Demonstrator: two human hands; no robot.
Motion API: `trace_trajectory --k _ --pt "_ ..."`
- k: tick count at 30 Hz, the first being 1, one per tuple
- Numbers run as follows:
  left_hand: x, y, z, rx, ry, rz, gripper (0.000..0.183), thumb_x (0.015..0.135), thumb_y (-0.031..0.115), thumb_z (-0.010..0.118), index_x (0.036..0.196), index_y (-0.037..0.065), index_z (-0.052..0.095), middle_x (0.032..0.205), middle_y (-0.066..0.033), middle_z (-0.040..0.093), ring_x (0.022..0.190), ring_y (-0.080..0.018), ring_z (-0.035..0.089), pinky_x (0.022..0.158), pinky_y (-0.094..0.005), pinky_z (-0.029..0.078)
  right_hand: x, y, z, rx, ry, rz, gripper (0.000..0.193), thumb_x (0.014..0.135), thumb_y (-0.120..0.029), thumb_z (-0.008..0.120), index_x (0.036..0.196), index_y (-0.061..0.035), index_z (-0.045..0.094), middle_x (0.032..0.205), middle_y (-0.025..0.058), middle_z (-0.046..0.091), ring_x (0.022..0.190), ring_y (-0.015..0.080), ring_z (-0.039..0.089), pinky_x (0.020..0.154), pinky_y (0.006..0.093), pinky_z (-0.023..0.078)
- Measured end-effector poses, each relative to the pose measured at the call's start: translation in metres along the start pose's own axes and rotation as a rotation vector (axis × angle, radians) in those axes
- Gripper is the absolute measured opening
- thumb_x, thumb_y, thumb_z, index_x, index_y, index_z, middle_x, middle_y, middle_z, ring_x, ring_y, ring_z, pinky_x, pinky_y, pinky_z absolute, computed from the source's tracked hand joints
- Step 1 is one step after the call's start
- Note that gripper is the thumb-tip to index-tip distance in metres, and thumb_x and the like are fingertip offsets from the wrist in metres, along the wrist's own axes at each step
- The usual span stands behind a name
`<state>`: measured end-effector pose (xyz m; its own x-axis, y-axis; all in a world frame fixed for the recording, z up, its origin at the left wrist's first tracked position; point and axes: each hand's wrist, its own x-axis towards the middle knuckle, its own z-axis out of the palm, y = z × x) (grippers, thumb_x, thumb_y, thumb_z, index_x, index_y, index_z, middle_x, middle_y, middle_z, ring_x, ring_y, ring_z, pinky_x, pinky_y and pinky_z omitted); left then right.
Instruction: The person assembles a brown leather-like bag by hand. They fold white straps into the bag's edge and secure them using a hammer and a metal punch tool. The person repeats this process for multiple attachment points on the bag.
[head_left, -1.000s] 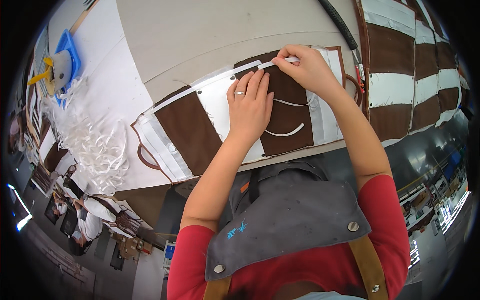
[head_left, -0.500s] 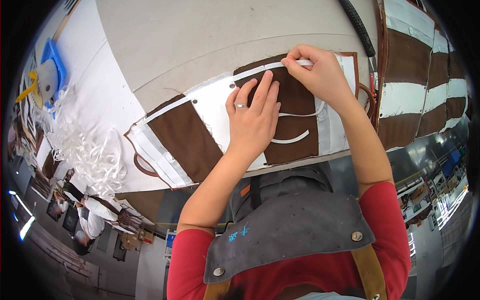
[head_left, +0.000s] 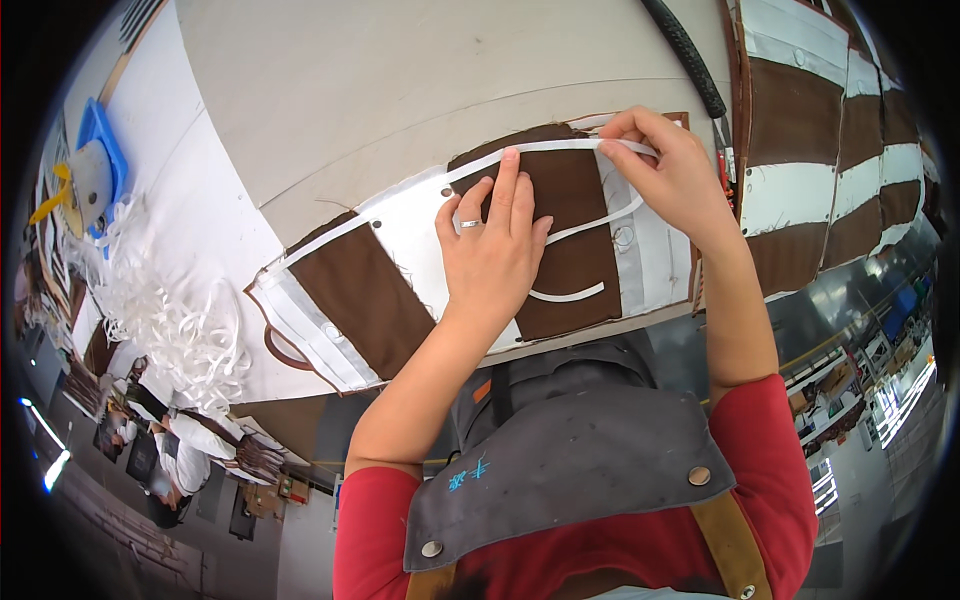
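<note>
Fabric panel (head_left: 350,300), brown and white in broad bands, lies flat on the pale table (head_left: 400,90), at its near edge. Left hand (head_left: 492,250) rests palm down on the panel's brown middle, fingers straight and close together, a ring on one; fingertips touch a narrow white strip (head_left: 545,152) running along the panel's far edge. Right hand (head_left: 672,172) sits at the strip's right end, thumb and fingers pinched shut on it. More white strip loops across the brown cloth just right of the left hand. Pile of loose white strips (head_left: 165,310) lies well left of the panel. Striped stack of similar brown-and-white pieces (head_left: 800,130) sits just right of the right hand.
</note>
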<state>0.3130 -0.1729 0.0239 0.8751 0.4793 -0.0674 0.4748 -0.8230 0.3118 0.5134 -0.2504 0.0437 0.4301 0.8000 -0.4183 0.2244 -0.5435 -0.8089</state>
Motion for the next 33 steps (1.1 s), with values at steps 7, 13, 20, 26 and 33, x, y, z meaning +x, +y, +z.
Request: trace_trajectory --k 7,13,20,26,33 --pt "0.008 0.007 -0.003 0.073 -0.023 -0.012 0.061 0.082 0.037 0.066 0.133 0.009 0.049 0.136 -0.0066 0.046 0.096 -0.0238 0.049 0.087 -0.0420 0.033 0.006 0.005 0.004 0.018 0.138 0.051 0.015 0.087 -0.014 0.060 0.089 0.0014 0.059 0.077 0.0072 0.062 0.073 0.0150 0.060 0.072 0.0296 0.053" --pt "0.016 0.008 0.002 0.125 0.001 0.004 0.059 0.080 0.042 0.067 0.132 0.019 0.051 0.126 -0.0071 0.048 0.088 -0.0231 0.045 0.084 -0.0446 0.035 0.008 0.007 0.006 0.056 0.128 0.062 0.015 0.086 -0.014 0.061 0.088 0.0012 0.059 0.078 0.0090 0.063 0.073 0.0178 0.061 0.072 0.0306 0.053" --pt "0.032 0.022 0.001 0.080 -0.009 0.078 0.060 0.081 0.038 0.066 0.131 0.009 0.050 0.129 -0.0086 0.049 0.111 -0.0252 0.047 0.096 -0.0439 0.031 0.009 0.018 0.017 -0.171 0.239 -0.053 0.012 0.085 -0.016 0.060 0.085 -0.0036 0.057 0.080 0.0110 0.064 0.069 0.0245 0.065 0.062 0.0341 0.050" --pt "0.035 0.037 0.023 -0.060 -0.045 0.167 0.065 0.078 0.033 0.069 0.131 0.002 0.047 0.144 -0.0130 0.037 0.135 -0.0279 0.033 0.109 -0.0482 0.024 0.006 0.016 0.016 -0.163 0.217 -0.042 0.013 0.085 -0.016 0.060 0.089 -0.0046 0.056 0.083 0.0106 0.064 0.072 0.0263 0.065 0.064 0.0369 0.049" --pt "0.034 0.038 0.024 -0.086 -0.031 0.162 0.064 0.079 0.033 0.068 0.129 -0.001 0.046 0.144 -0.0167 0.036 0.135 -0.0315 0.031 0.109 -0.0497 0.026 -0.015 0.004 -0.006 -0.224 0.126 -0.059 0.019 0.084 -0.016 0.061 0.096 -0.0022 0.058 0.091 0.0134 0.066 0.081 0.0309 0.063 0.069 0.0377 0.050"
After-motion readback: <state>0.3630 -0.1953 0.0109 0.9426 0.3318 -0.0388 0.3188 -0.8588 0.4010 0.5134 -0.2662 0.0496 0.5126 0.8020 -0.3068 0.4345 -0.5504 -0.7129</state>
